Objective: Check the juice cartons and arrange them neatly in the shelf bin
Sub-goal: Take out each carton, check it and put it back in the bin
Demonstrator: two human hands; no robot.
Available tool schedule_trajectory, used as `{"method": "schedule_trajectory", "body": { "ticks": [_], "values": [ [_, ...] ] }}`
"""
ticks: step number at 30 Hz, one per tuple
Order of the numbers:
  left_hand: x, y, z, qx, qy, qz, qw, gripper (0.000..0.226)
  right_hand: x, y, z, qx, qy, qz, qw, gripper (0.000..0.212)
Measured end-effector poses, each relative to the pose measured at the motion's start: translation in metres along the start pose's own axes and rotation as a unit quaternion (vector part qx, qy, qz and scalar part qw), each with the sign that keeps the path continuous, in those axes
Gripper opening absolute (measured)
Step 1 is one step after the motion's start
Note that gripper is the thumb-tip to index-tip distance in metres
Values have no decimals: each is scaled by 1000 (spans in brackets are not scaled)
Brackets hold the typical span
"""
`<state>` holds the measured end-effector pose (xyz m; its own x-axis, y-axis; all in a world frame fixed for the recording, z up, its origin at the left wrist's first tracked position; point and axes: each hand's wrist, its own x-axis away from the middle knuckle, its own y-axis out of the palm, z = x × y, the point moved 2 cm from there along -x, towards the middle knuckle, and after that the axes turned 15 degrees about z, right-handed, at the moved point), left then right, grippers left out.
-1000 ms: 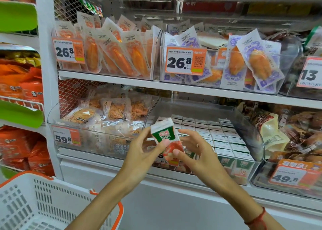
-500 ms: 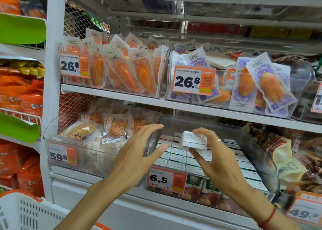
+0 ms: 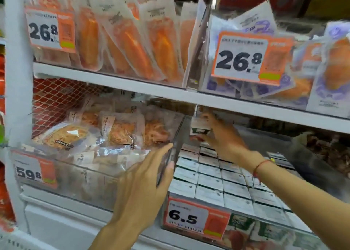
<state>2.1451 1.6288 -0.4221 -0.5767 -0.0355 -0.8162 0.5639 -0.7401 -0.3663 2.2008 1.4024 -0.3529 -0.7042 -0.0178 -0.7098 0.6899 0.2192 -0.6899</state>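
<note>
Head cam shows the right hand (image 3: 221, 136) pinching a small carton (image 3: 198, 127) at the bin's (image 3: 177, 147) back-left corner while the left hand (image 3: 145, 185) rests flat-fingered on its wall; looks light, boxy, a bit crushable, so side grips seem safest.

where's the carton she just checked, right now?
Head view: the juice carton is in the right hand at the back left of the clear bin, above the packed cartons, under the upper shelf.

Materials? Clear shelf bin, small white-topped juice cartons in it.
Clear shelf bin: likely rigid glossy acrylic or similar plastic; contents show through its walls.
Small white-topped juice cartons: apparently matte coated paperboard; flat folded tops, printed fronts.
</note>
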Motion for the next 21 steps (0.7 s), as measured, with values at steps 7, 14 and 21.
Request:
{"method": "schedule_trajectory", "body": {
  "ticks": [7, 14, 21],
  "values": [
    [2, 0, 0, 5, 2, 3, 1000, 43, -31, 37, 19, -155, 88, -51, 983, 47],
    [1, -1, 1, -4, 5, 16, 1000, 41, -16, 57, 36, -131, 102, -134, 977, 39],
    [0, 0, 1, -1, 7, 4, 1000, 41, -2, 62, 37, -63, 61, -146, 985, 33]
  ]
}}
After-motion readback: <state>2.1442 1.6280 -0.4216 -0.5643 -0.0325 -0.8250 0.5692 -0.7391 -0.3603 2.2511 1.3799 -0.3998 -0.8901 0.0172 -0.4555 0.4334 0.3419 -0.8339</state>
